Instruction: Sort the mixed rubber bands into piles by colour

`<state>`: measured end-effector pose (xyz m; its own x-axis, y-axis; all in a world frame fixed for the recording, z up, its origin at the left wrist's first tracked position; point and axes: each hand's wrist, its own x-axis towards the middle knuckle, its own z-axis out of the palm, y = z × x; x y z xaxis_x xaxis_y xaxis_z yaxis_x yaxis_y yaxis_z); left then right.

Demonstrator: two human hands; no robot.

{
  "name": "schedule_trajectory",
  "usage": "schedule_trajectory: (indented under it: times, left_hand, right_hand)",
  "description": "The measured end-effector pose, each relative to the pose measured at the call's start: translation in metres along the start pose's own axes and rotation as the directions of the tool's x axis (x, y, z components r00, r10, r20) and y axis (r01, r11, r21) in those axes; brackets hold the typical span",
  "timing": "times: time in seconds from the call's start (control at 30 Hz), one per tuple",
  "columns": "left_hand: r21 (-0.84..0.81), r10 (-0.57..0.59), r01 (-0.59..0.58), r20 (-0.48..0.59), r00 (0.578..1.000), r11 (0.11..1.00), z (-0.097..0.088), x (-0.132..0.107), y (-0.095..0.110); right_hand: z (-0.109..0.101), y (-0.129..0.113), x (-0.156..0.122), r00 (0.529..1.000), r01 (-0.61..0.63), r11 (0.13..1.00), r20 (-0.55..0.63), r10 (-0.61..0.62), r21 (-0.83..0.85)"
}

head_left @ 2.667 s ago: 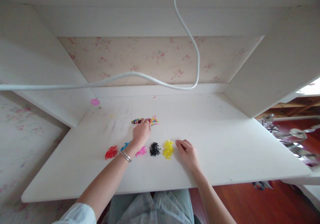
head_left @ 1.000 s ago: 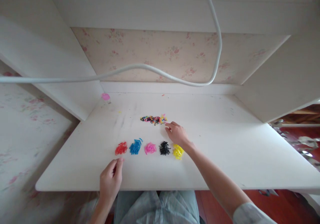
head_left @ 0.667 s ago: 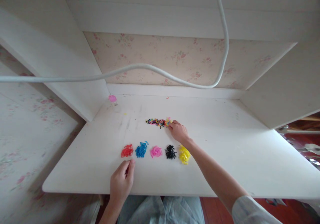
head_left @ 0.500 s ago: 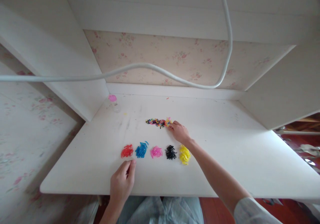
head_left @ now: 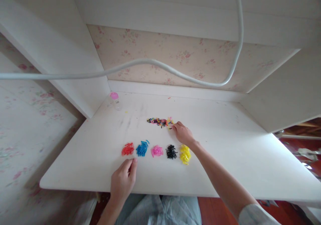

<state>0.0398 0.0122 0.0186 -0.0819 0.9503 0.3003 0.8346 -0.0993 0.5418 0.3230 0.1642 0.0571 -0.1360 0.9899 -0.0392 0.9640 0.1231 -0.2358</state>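
A mixed pile of small coloured rubber bands (head_left: 158, 121) lies across the middle of the white desk. At its right end is my right hand (head_left: 183, 133), fingers pinched together; whatever is between the fingertips is too small to make out. Nearer me is a row of sorted piles: red bands (head_left: 128, 149), blue bands (head_left: 142, 148), pink bands (head_left: 157, 150), black bands (head_left: 171, 152) and yellow bands (head_left: 185, 155). My left hand (head_left: 123, 176) rests closed on the desk just below the red and blue piles, its inside hidden.
In the back left corner stands a small clear container (head_left: 117, 104) with a pink lid (head_left: 114, 95). A white cable (head_left: 150, 62) hangs across the view above the desk (head_left: 238, 161). Stray bands lie near the back edge.
My right hand has shifted slightly to the right, its fingertips drawing off the mixed pile's end. My left hand stays closed in place. The view has tilted a little.
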Motion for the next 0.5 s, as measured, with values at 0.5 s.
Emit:
schedule_trajectory:
  times: [0.5]
  left_hand:
    - [0.013, -0.002, 0.002, 0.022, 1.000, 1.000, 0.000, -0.002, -0.001]
  right_hand:
    - [-0.011, 0.002, -0.028, 0.986, 0.029, 0.995, -0.169, -0.013, 0.095]
